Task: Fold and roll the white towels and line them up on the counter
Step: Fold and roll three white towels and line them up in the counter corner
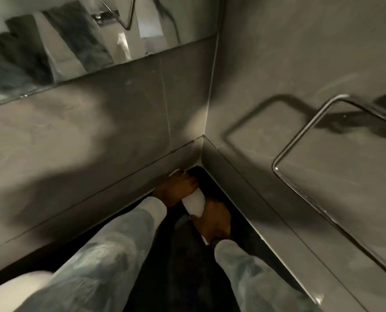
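Left hand [176, 188] is curled over the rolled towel [195, 204], which is lodged in the counter [187, 262] corner. Right hand [214, 219] is laid at its near end; grip cannot be told. Roll should be kept tight, squared to the wall.

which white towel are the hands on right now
The rolled towel in the far corner of the dark counter: the left hand grips it, the right hand lies on it. The other white bundle, blurred at lower left, is untouched.
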`<state>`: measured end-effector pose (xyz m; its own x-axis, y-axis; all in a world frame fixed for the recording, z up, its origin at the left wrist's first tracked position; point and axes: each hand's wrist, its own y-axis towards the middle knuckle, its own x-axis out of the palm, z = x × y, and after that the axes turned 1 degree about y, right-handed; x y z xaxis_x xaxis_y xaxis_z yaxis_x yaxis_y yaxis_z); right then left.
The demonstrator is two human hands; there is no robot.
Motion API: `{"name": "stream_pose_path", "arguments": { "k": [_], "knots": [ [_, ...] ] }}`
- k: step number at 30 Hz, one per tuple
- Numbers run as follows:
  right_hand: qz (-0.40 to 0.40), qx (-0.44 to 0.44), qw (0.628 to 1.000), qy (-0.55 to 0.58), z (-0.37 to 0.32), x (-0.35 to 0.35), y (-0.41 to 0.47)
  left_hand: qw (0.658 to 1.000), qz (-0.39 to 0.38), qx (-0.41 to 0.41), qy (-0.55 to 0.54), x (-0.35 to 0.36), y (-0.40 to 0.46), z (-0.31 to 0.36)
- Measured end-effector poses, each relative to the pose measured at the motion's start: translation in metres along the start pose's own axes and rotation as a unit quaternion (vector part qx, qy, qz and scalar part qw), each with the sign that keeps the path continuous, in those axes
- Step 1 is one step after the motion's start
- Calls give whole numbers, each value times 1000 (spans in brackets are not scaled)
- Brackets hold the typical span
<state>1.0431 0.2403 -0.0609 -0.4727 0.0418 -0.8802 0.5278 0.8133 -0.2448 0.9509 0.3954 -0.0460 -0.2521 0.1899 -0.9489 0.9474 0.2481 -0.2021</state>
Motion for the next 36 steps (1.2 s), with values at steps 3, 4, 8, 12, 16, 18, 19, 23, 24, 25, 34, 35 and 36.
{"name": "stream_pose_path", "arguments": {
  "k": [3, 4, 8, 12, 16, 18, 19, 23, 24, 25, 34, 35, 36],
  "knots": [
    [14, -10, 1000, -8, -2, 5, 4, 1000, 10, -8, -3, 3, 2, -2],
    [14, -9, 1000, -5, 0, 5, 2, 1000, 14, -14, -6, -2, 0, 3],
    [-32, -22, 999, 21, 7, -9, -8, 984, 76, -141, -83, -23, -21, 20],
    [37, -106, 992, -58, 21, -42, -43, 975, 64, -201, -65, -47, -77, 49],
    [94, -168, 974, -120, 27, -73, -94, 938, 85, -323, -90, -74, -149, 100],
    [99, -199, 965, -136, 24, -83, -121, 912, 78, -391, -100, -84, -190, 128],
    [93, -212, 963, -138, 19, -86, -134, 899, 71, -418, -107, -86, -212, 139],
    [44, -259, 956, -128, -23, -71, -184, 863, 26, -485, -139, -88, -301, 167],
    [26, -277, 951, -132, -40, -61, -199, 850, 20, -508, -136, -86, -329, 174],
    [13, -301, 944, -134, -62, -49, -218, 833, 20, -537, -129, -85, -364, 182],
    [-35, -501, 855, -127, -220, 61, -374, 665, -3, -729, -161, -60, -607, 243],
    [-46, -531, 837, -126, -249, 88, -404, 633, -8, -755, -170, -48, -653, 251],
    [-47, -545, 828, -125, -259, 94, -413, 624, -8, -759, -186, -45, -666, 253]
  ]
}}
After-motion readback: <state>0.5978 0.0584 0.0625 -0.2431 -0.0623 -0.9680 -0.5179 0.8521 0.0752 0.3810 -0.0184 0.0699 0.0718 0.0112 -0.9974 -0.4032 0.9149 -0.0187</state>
